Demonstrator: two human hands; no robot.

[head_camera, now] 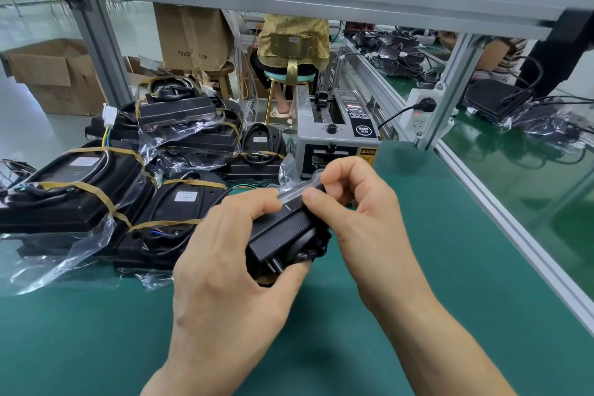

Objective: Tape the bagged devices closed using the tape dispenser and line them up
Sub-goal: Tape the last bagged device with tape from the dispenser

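Note:
My left hand (231, 254) grips a black bagged device (283, 235) above the green mat, thumb underneath and fingers on top. My right hand (353, 199) pinches a strip of clear tape (299, 191) at the device's upper edge, where the clear bag is folded over. The grey tape dispenser (337, 135) stands just behind my hands at the back of the mat. To the left lies a pile of black bagged devices (128, 177) bound with brown tape, some stacked on each other.
The green mat (418, 267) spreads in front and to the right. An aluminium frame rail (514, 219) borders it on the right, with a white power socket (418, 109) on a post. Cardboard boxes (51, 74) and a seated person (289, 51) are beyond the bench.

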